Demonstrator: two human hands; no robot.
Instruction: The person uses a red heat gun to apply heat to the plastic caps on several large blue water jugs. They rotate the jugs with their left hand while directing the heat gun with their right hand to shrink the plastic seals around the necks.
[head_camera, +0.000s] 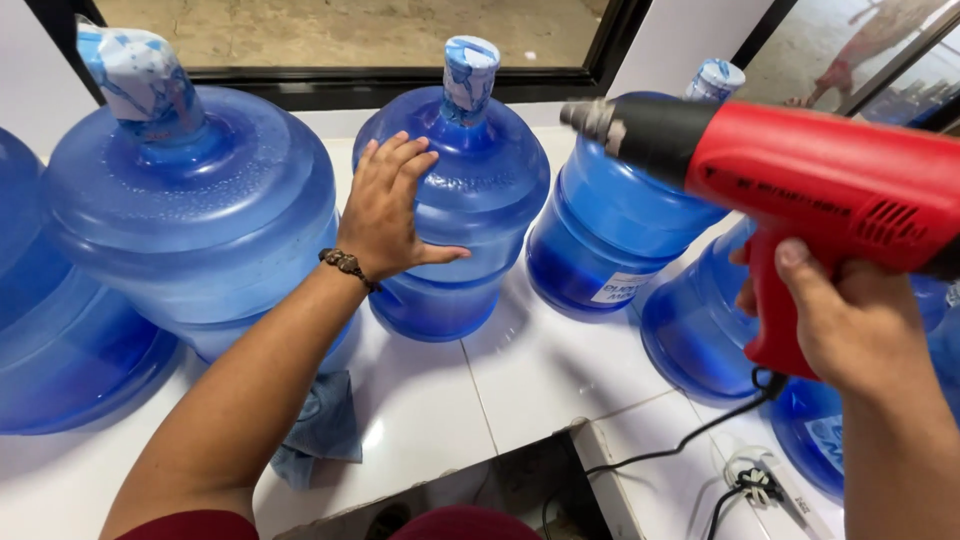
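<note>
A person steadies a large blue water jug (455, 200) with the left hand (388, 212) while gripping a red heat gun (800, 185) in the right hand (845, 320), at a white tiled worktop (540, 385) below a dark-framed window (380, 60). The left hand lies flat against the jug's shoulder, its fingers (395, 160) extended and close together, the thumb angled out across the front of the bottle; a beaded bracelet (347, 265) circles the wrist. The right hand's fingers (800, 270) are wrapped tight round the gun's handle, and the black barrel with its metal nozzle (590, 118) points left, level with the neck of the held jug but apart from it. That jug stands upright in the middle of the worktop (its cap (470, 65) sheathed in a blue-and-white film), between a bigger-looking jug (195, 210) at the near left, whose own wrapped cap (135, 75) tilts slightly, and a leaning jug (610, 220) just to the right. More blue jugs crowd both edges of the frame. A blue cloth (325, 430) lies crumpled on the tiles beneath the left forearm, and the gun's black cord (680, 445) trails across the worktop towards the lower right.
</note>
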